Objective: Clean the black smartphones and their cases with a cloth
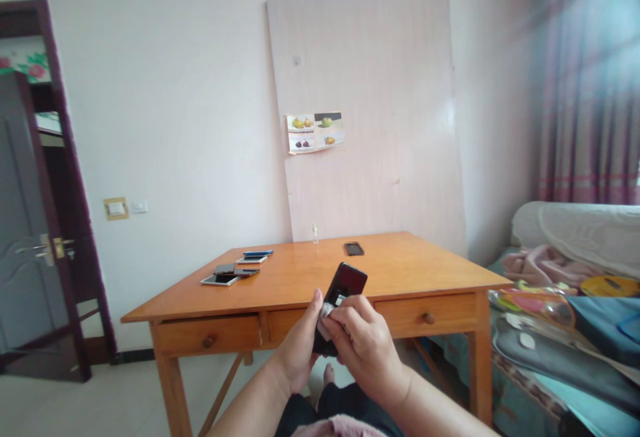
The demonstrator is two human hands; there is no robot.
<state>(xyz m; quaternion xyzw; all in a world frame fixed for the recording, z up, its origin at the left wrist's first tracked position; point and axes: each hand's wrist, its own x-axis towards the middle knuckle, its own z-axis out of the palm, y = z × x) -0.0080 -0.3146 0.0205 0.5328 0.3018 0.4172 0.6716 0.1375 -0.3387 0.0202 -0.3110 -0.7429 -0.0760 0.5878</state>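
A black smartphone is held tilted in front of me, just short of the table's front edge. My left hand grips it along its left side, thumb pointing up. Pinched in the fingers of my right hand is a small whitish cloth or tissue, pressed against the phone's face. The fingers hide the phone's lower half. Behind the phone stretches a wooden table, with several phones and tablets at its left and a dark, pixelated flat object near its back.
A small clear bottle stands at the table's back edge. Three drawers line the front. To the right, a couch carries a dark long case, clothes and bags. A door stands at the far left.
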